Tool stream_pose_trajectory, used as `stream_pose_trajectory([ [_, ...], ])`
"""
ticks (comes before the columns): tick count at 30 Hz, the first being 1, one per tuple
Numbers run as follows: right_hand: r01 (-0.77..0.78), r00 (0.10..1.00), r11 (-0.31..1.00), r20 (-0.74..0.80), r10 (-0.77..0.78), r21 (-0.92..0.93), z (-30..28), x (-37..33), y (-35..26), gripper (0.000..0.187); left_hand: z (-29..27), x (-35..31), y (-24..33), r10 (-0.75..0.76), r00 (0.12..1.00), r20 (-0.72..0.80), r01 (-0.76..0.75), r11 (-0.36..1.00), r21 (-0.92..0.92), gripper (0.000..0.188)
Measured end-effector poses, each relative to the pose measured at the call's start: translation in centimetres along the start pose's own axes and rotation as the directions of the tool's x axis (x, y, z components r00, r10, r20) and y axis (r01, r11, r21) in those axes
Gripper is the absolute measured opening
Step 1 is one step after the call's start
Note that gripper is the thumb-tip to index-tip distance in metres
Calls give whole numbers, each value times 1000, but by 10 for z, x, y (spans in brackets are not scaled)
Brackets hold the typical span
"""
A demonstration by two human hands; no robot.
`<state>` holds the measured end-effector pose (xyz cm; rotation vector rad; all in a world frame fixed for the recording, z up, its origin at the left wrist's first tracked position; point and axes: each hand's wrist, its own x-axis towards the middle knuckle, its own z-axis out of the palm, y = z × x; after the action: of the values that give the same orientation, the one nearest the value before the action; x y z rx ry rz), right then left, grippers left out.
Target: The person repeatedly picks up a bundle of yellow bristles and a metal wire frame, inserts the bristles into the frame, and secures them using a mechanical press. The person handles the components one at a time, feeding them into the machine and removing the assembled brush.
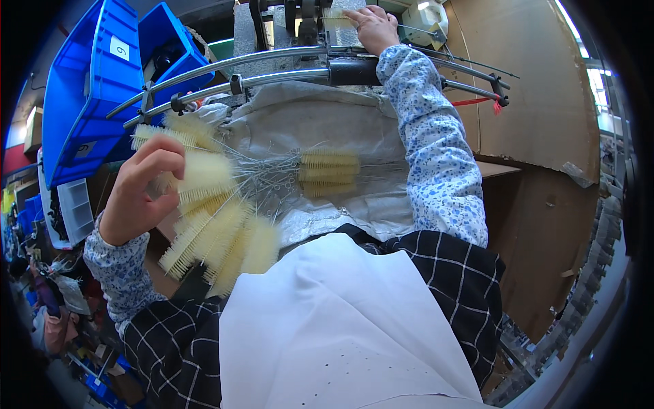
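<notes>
1. The left hand [142, 192] is at the left side of the brush pile [228, 235]; its grip is half curled, with thumb and fingers apart and bristles showing beside them. Whether it has hold of a brush I cannot tell.
2. The right hand [373, 28] reaches up to the machine [308, 31], fingers bent at the right end of a pale brush [336, 20]. How firmly this grip is closed I cannot tell.
3. The pile's bristle heads fan out to the left and below, their wire stems pointing right.
4. More brushes [329, 172] lie side by side on the grey sheet [272, 123], near the middle, over the pile's stem ends.
5. Two curved metal rails [279, 76] cross between sheet and machine; the right forearm passes over them.
6. Blue bins [95, 88] stand tilted at upper left; cardboard [531, 88] is at right.
</notes>
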<state>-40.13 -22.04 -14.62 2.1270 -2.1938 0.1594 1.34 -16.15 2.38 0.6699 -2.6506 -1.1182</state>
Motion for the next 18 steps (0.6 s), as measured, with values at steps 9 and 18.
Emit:
stream_pose_trajectory([
  [9,-342,908,939,-241,342,44,-7,-49,26,37,-25,-11,7,90,925,-370,-170,967,-190,28],
  [18,-267,924,950,-236,301,164,5,-33,-20,32,-50,-25,9,65,900,-432,-109,991,-77,35],
])
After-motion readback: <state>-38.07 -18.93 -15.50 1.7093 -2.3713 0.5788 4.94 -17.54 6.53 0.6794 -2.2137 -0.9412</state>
